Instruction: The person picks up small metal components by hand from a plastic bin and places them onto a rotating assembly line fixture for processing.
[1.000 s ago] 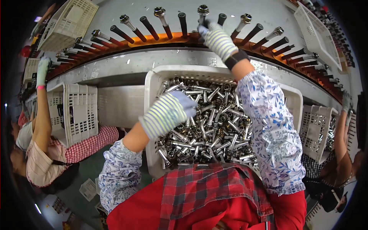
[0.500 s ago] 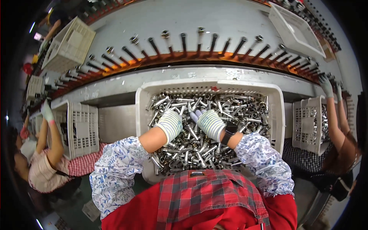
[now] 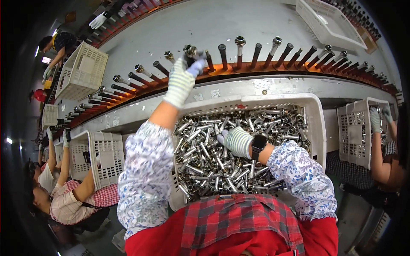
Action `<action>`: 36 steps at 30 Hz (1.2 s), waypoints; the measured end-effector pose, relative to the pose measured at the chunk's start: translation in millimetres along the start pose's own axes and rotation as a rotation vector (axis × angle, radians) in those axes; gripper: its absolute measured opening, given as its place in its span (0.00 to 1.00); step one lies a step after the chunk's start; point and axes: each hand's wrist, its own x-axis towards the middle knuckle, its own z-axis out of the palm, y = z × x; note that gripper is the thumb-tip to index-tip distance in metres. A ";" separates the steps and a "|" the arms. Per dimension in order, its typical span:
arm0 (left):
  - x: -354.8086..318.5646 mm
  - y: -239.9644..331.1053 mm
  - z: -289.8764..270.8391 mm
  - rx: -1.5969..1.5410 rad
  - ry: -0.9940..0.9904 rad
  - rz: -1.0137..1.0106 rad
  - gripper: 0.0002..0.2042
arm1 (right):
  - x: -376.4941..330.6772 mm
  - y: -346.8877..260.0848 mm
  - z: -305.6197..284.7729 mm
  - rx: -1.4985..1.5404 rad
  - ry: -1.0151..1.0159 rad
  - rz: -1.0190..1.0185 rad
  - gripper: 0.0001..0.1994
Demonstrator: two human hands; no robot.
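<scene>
A white slotted crate (image 3: 317, 128) in front of me is full of shiny metal fittings (image 3: 205, 158). My left hand (image 3: 183, 79), in a striped knit glove, reaches up to the curved row of dark pegs (image 3: 256, 54) and is closed on a metal fitting (image 3: 190, 51) at one peg. Lower down, my right hand (image 3: 235, 141), gloved too and with a black wrist band, rests among the fittings in the crate with its fingers curled into the pile.
The pegs stand on an orange-edged ring (image 3: 299, 70) around a grey turntable; some carry fittings. A person at the left (image 3: 64, 200) and a person at the right (image 3: 382, 153) work at their own white crates. More crates (image 3: 81, 74) sit on the table.
My left hand left the crate and rose to the peg row with a fitting. The right hand stayed in the pile. The pegs have shifted along.
</scene>
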 end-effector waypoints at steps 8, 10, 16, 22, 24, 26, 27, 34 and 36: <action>40.0 -57.1 -45.4 0.209 0.204 0.094 0.08 | -1.4 -3.5 26.0 -0.187 0.304 -0.100 0.21; 30.5 -52.3 -53.6 0.121 0.268 0.090 0.10 | 2.3 -7.4 21.3 -0.151 0.242 -0.096 0.22; 19.5 -59.1 -101.0 0.286 0.349 0.015 0.07 | 14.6 6.6 42.4 -0.064 0.367 -0.191 0.14; 16.9 -64.0 -145.1 0.461 0.345 -0.254 0.12 | 15.9 1.9 2.6 0.337 0.008 0.155 0.08; 0.6 -61.4 -152.0 0.405 0.395 -0.236 0.18 | -0.9 3.8 -16.2 0.203 0.049 0.019 0.13; -22.9 -67.2 -157.1 0.228 0.576 -0.036 0.24 | -20.2 4.6 -25.7 0.241 0.093 0.124 0.15; -35.5 -62.8 -138.6 0.208 0.567 0.005 0.28 | -35.6 9.9 -24.1 0.404 0.185 0.238 0.16; -167.3 6.6 -13.5 0.256 -0.395 -0.303 0.22 | -79.4 4.2 -17.5 2.329 0.753 0.441 0.09; -191.4 -17.3 16.4 0.136 -0.444 -0.275 0.35 | -70.5 -11.2 -25.9 2.451 0.763 0.299 0.08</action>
